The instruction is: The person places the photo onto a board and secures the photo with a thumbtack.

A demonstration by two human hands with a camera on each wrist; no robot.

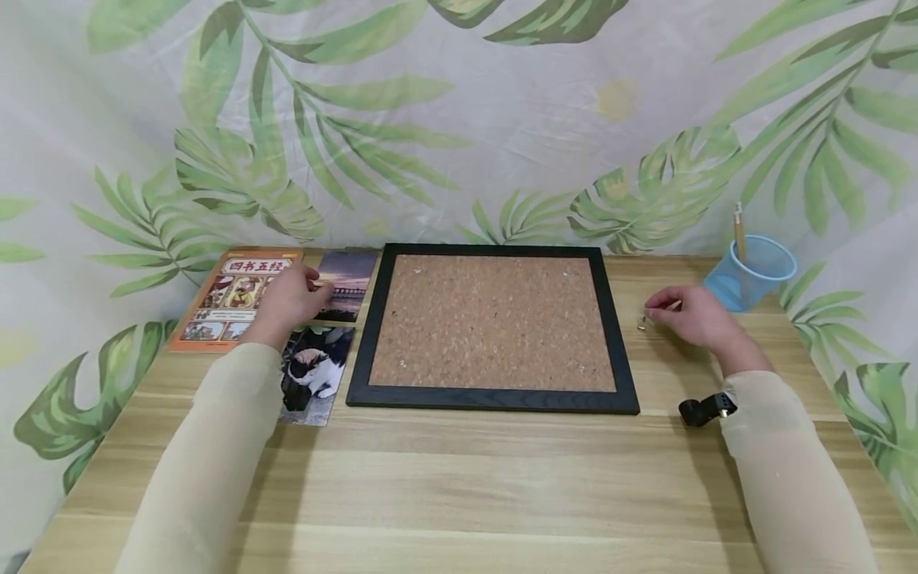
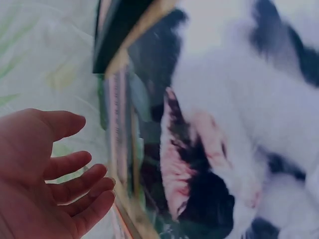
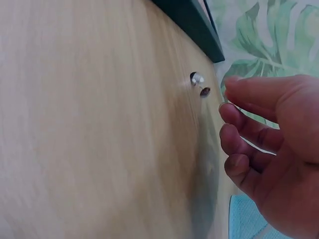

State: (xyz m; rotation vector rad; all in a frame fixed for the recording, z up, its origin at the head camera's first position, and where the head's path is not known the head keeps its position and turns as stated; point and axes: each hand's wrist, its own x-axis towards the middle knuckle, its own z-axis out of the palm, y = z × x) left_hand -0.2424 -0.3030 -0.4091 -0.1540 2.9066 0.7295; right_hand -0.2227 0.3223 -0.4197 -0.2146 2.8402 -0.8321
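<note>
My left hand (image 1: 292,301) hovers with relaxed, spread fingers near a sunset photo (image 1: 353,281); nothing shows in its grasp. Just below that lies a photo of a black-and-white cat (image 1: 315,373), which fills much of the left wrist view. Right of the photos is a black-framed cork board (image 1: 493,323) with several small pins stuck in it. Beyond its right side, my right hand (image 1: 692,319) reaches toward small metallic pushpins (image 3: 198,79) on the table. In the right wrist view its thumb and loosely bent fingers are apart, the fingertips close to the pins.
An orange-covered book (image 1: 240,295) lies at the back left, partly behind the left forearm. A blue mesh cup (image 1: 749,275) with a pencil (image 1: 739,231) stands at the back right, just behind the right hand. A leaf-patterned cloth (image 1: 502,119) hangs behind the wooden table (image 1: 502,486).
</note>
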